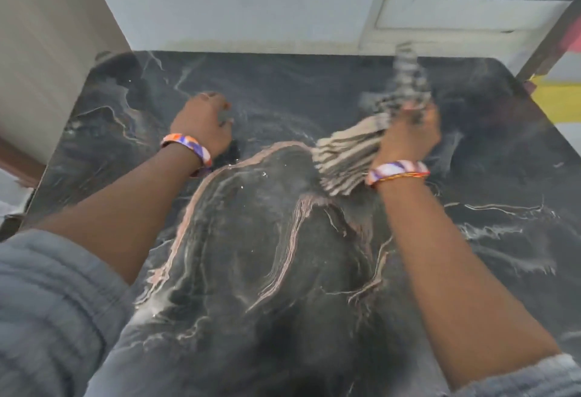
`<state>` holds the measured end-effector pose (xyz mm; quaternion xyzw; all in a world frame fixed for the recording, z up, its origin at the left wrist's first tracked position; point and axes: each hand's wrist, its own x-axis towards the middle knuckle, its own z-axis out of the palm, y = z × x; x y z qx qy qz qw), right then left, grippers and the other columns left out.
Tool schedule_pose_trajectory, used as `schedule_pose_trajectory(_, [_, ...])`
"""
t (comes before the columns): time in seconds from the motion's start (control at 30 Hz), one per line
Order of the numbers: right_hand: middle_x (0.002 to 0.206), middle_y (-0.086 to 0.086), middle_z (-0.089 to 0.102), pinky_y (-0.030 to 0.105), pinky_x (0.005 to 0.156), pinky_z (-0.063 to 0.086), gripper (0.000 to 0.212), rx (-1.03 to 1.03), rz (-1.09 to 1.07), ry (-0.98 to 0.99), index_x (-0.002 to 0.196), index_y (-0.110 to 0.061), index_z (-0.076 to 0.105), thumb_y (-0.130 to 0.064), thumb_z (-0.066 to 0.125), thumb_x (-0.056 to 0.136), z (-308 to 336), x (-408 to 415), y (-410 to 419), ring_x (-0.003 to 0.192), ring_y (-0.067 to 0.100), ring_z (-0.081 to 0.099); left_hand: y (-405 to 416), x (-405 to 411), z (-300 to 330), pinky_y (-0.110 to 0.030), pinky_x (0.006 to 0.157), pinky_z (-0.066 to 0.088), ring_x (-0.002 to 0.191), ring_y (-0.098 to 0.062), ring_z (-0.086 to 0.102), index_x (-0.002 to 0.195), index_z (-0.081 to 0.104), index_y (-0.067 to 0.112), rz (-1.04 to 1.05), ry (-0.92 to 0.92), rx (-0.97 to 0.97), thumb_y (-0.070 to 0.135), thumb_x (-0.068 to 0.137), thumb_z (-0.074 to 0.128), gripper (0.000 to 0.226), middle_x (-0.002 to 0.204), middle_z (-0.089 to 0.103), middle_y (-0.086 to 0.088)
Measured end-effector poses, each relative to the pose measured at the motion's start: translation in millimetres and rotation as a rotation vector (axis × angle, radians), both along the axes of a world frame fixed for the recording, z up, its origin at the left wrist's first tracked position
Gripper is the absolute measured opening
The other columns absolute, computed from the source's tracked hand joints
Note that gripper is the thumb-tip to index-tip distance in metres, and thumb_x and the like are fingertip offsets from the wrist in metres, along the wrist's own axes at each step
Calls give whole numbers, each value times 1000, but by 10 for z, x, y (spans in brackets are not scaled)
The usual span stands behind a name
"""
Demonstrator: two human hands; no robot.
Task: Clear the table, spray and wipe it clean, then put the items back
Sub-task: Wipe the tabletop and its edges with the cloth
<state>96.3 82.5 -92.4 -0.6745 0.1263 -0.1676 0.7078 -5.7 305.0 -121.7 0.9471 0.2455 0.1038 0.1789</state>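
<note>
A black marble table [267,239] with pink and white veins fills the view, and nothing stands on it. My right hand [408,136] grips a striped grey-and-white cloth [349,158] and presses it on the table's far right part; the cloth is blurred with motion and one end trails up toward the far edge. My left hand [204,123] rests on the tabletop at the far left, fingers bent down against the surface and holding nothing. Small wet droplets glint on the marble between my hands.
A pale wall runs behind the table's far edge. A beige panel [47,51] stands at the left, a white window frame [471,13] at the back right. Yellow and red shapes [559,98] show past the right edge.
</note>
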Motion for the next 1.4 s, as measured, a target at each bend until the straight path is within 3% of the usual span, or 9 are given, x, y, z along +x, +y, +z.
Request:
schedule_pose_trajectory(0.1, [139,11,49,-8,83,29,41,-327,37,50,137,-6,42,-11,42,96,-206,333,-436,127,21,46,-146,234,12,-37,108,35,128,-33,46,120,58,4,-26,16,-17,12,87,54,35,136,51,-18])
schedule_pose_trajectory(0.17, [150,11,35,24,114,21,49,-782,253,266,144,-15,31,-23,39,96,-508,534,-574,141,30,26,-169,348,29,-37,109,34,129,-33,44,121,58,5,-12,23,-13,13,88,53,34,138,49,-17])
schedule_pose_trajectory(0.2, [154,11,25,40,119,10,54,-1003,343,372,146,-17,25,-30,37,95,-637,625,-583,144,34,13,-161,385,30,-38,109,35,129,-33,44,121,58,5,3,28,-14,13,88,53,34,139,48,-17])
schedule_pose_trajectory(0.27, [158,11,9,51,118,-3,61,-1210,422,456,149,-17,13,-40,33,95,-736,807,-477,145,38,-3,-120,428,16,-39,110,34,130,-33,42,123,57,6,41,43,-10,14,89,52,36,141,45,-16])
schedule_pose_trajectory(0.43, [159,13,2,52,118,-4,60,-1291,512,400,150,-16,6,-40,25,98,-660,1314,58,145,39,-6,51,426,-69,-40,110,35,133,-31,40,124,57,6,110,61,-1,15,89,54,37,145,42,-14])
schedule_pose_trajectory(0.6, [159,9,10,47,119,5,55,-1352,757,135,149,-16,12,-34,25,99,-654,1386,962,145,34,7,292,335,-109,-41,110,35,132,-33,41,125,57,6,179,43,-9,15,90,53,37,146,41,-14])
schedule_pose_trajectory(1.03, [155,2,27,40,119,16,47,-1288,1431,-491,146,-20,27,-26,33,99,-622,-84,3538,143,22,22,1718,-751,-75,-43,111,32,135,-35,34,130,50,6,393,49,46,17,87,57,45,145,40,-18])
schedule_pose_trajectory(1.23, [148,7,38,12,105,18,44,-1130,1831,-479,137,-15,45,-15,52,93,-515,-420,3688,139,17,32,2058,-897,-166,-45,119,14,145,-37,11,148,17,7,384,167,-63,29,97,39,59,158,10,-19])
schedule_pose_trajectory(1.4, [150,7,35,8,97,18,61,-1287,1963,-418,139,-16,41,-10,64,83,-262,-365,3182,139,18,32,1853,-840,-232,-47,119,3,148,-26,-2,150,12,17,183,401,-41,43,99,17,57,161,1,-2])
